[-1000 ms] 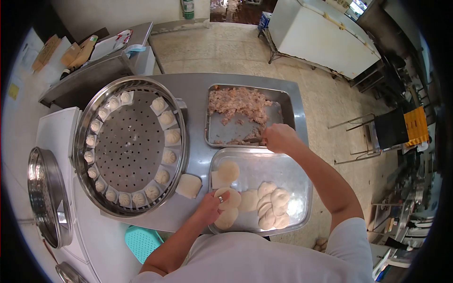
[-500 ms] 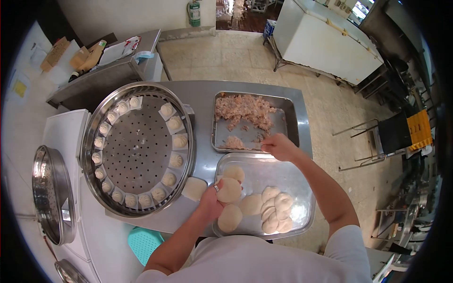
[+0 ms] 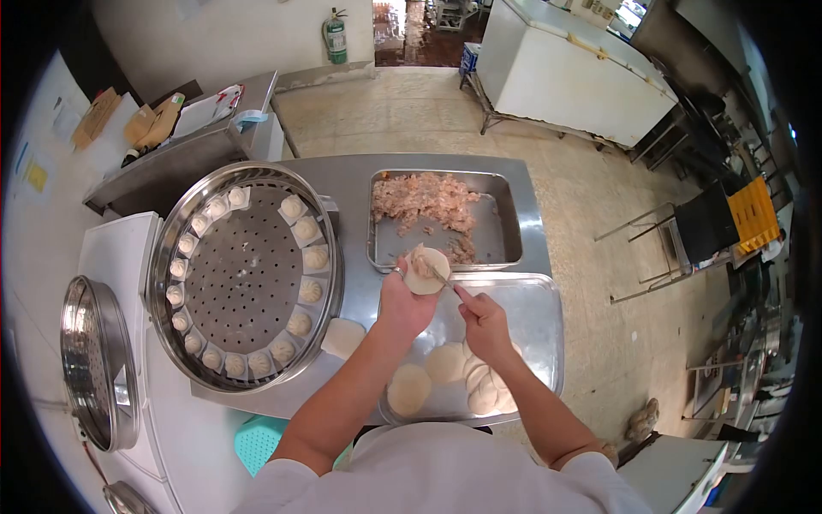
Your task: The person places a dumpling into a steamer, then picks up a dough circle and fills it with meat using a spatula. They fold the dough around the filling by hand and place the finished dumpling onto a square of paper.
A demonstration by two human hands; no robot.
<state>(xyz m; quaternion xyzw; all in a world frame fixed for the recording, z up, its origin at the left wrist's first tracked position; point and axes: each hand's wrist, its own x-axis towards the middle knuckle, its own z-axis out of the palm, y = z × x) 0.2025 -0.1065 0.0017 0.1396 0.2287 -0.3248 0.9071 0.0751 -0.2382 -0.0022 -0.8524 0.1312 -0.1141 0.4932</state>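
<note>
Cupped in my left hand is a round dough wrapper with a lump of minced meat filling on it. My right hand grips a thin filling spatula, its tip against the filling; the exact shape of its blade is hard to make out. Both hands are over the flat metal tray. Lower on that tray lie flat dough rounds and a cluster of dough pieces, partly behind my right arm. Just beyond is a deeper pan with pinkish meat filling.
To the left stands a large round steamer tray with pleated buns on paper squares around its rim. A stack of paper squares lies beside it. Another steamer tray stands far left, above a teal perforated stool.
My left hand has lifted a wrapper off the flat tray toward the pan. My right hand has come back from the pan to it, and filling now sits on the wrapper.
</note>
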